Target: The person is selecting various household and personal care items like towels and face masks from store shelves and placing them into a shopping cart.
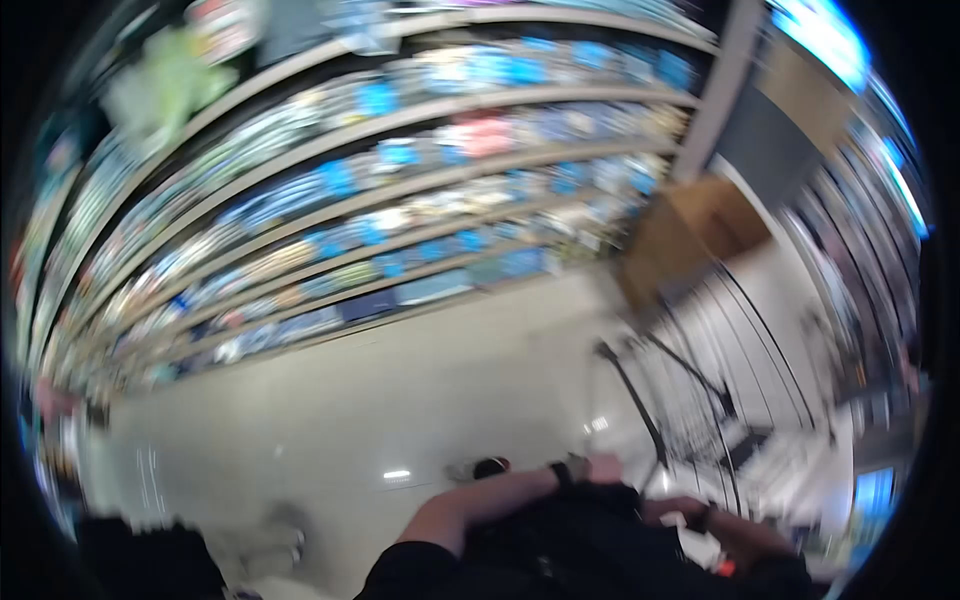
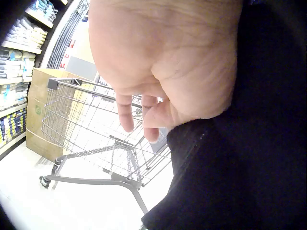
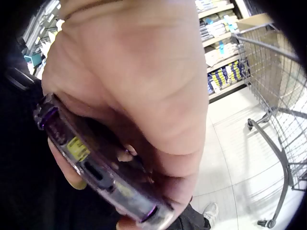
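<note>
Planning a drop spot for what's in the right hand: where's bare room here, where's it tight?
Free: the pale floor between the shelves and the cart. The cart's wire basket shows nothing inside in the wrist views. Crowded: shelves packed full; a cardboard box stands right behind the cart. The right hand grips a phone; the left hand holds nothing.

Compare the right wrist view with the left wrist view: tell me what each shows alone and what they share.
Only the right wrist view shows the right hand gripping a phone in a clear purple-edged case, plus a white shoe on the floor. Only the left wrist view shows the left hand, fingers relaxed and holding nothing, against dark clothing. Both show the wire shopping cart, a cardboard box and stocked shelves.
</note>
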